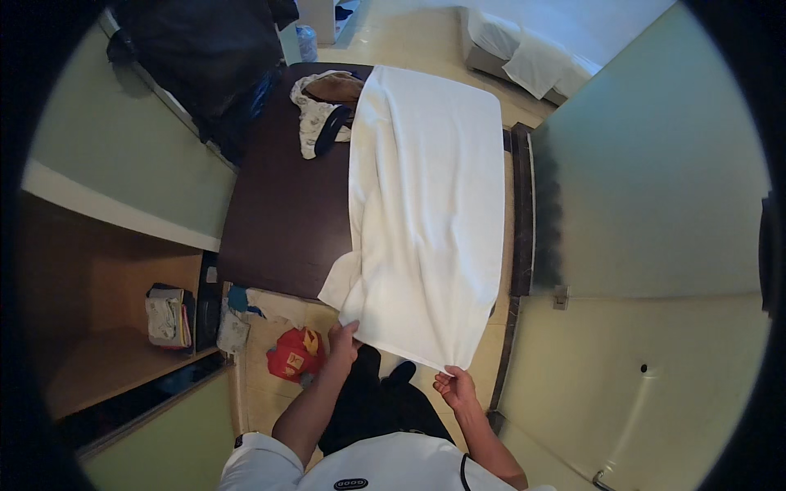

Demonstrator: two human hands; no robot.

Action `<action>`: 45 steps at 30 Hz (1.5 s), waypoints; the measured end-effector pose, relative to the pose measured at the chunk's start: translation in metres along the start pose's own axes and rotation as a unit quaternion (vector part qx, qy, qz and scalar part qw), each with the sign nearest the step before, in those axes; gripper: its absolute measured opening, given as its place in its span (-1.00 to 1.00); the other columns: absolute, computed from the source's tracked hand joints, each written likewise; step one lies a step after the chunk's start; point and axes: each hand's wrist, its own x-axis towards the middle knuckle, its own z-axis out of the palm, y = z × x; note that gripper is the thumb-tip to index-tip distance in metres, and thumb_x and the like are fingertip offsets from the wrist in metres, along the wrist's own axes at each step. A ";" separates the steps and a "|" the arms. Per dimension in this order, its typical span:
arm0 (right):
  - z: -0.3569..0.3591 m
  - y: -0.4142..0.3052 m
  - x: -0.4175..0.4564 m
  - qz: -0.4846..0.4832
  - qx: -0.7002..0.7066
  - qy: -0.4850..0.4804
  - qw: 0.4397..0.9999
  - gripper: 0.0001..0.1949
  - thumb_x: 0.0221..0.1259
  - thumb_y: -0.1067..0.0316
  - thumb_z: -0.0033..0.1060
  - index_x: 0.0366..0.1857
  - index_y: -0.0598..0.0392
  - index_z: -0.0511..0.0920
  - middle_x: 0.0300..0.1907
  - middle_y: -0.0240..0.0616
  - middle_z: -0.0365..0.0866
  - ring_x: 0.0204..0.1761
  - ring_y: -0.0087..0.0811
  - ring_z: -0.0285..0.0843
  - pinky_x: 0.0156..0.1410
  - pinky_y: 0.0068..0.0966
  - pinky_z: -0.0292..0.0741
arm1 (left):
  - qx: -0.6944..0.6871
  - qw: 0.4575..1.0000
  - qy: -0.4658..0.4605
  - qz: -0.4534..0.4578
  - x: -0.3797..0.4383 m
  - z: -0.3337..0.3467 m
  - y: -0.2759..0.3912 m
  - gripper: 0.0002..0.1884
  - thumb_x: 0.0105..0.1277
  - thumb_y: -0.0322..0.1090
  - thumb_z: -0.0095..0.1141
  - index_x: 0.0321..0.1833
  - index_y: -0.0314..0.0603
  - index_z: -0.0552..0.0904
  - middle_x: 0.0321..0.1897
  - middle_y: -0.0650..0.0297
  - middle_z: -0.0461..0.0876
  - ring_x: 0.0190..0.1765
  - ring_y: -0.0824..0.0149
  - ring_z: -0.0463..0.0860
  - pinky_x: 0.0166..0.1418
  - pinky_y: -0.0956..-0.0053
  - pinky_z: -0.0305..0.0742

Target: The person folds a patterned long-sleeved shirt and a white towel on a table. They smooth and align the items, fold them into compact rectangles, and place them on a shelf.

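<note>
A white cloth is spread lengthwise over the right part of a dark brown table, with long soft creases down its middle. My left hand grips the cloth's near edge at its left side. At the near right corner, my right hand pinches the hem between thumb and fingers. Between the two hands the near end is stretched out past the table edge, above my legs. One flap of the cloth folds out to the left near my left hand. How far the table reaches beneath the cloth is hidden.
Crumpled patterned clothing lies on the table's far end. A red bag sits on the floor at left. An open wooden shelf holds stacked papers. Frosted glass panels border the right. Black plastic hangs at upper left.
</note>
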 end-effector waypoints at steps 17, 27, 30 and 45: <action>0.079 0.079 0.048 0.109 -0.021 -0.214 0.971 -0.68 0.37 0.06 0.14 -0.01 0.05 0.56 -0.17 -0.28 0.70 -0.17 -0.40 0.63 -0.06 -0.35 0.49 | 0.032 0.993 -0.053 0.102 -0.101 0.005 -0.045 -0.67 0.28 -0.53 0.18 0.10 -0.23 0.51 -0.25 0.15 0.69 -0.44 0.26 0.69 -0.59 0.59 0.48; 0.091 0.088 0.015 0.048 0.012 -0.213 0.976 -0.84 0.34 0.33 0.12 -0.07 0.04 0.55 -0.17 -0.23 0.68 -0.19 -0.32 0.63 -0.10 -0.31 0.49 | -0.119 0.982 -0.145 -0.006 -0.046 -0.018 -0.023 -0.61 0.40 -0.30 0.09 0.22 -0.31 0.47 0.10 0.06 0.61 0.14 0.11 0.58 0.29 0.16 0.48; 0.096 0.086 -0.003 0.054 0.039 -0.183 0.981 -0.83 0.29 0.33 0.18 -0.09 0.05 0.55 -0.20 -0.21 0.69 -0.21 -0.29 0.63 -0.08 -0.26 0.49 | -0.167 0.971 -0.168 -0.042 -0.033 -0.008 -0.004 -0.55 0.44 -0.22 0.05 0.30 -0.31 0.42 0.20 0.05 0.55 0.25 0.03 0.52 0.37 0.05 0.38; 0.092 0.134 0.013 0.102 0.084 -0.126 0.983 -0.86 0.33 0.31 0.17 -0.15 0.07 0.53 -0.32 -0.21 0.68 -0.29 -0.27 0.68 -0.18 -0.27 0.55 | 0.003 0.988 0.127 0.090 -0.006 -0.088 0.106 -0.61 0.36 -0.38 0.15 0.23 -0.20 0.45 0.03 0.10 0.55 -0.01 0.06 0.59 -0.04 0.11 0.58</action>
